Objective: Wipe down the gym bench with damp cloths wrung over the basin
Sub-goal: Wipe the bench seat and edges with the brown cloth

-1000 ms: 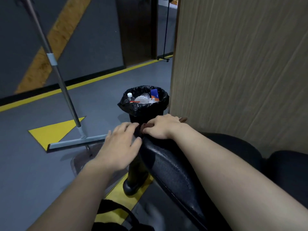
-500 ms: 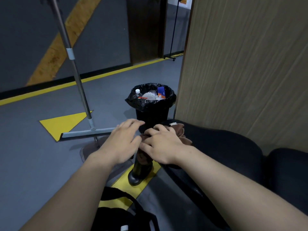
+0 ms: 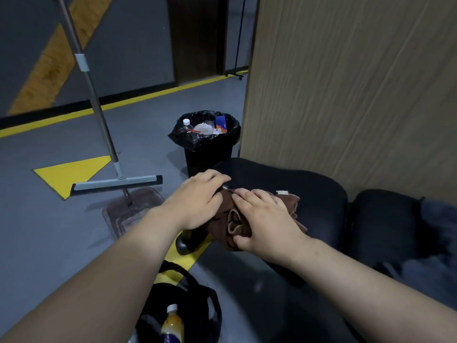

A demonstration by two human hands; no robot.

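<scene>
On the bench pad (image 3: 284, 181): the brown cloth (image 3: 236, 222) is lying bunched at the pad's left front edge, with both hands working on it.
Right hand (image 3: 265, 219): it is pressing down on the middle of the cloth. The fingers are spreading over the top and the thumb is tucking round the near fold, so it is holding the bundle. This is probably to keep it gathered while it rubs the vinyl.
Left hand (image 3: 197, 201): it is resting over the cloth's left end at the pad's edge, with the fingers gently bent. I cannot tell whether it is pinching the fabric or only steadying it, likely so the cloth is not sliding off the edge.
Cloth's look: it is showing dark brown, soft folds with a paler curl by the right thumb, and a small white tag (image 3: 282, 192) is sticking up at its far side. Whether it is damp cannot be judged.
Bench's look: the black padding is catching a dull shine, and no streaks are readable.
Left of the bench: a clear basin (image 3: 138, 211) is sitting on the floor under a squeegee (image 3: 116, 183), probably placed near for wringing.
Beyond the bench's end: a lined bin (image 3: 207, 144) is standing full.
</scene>
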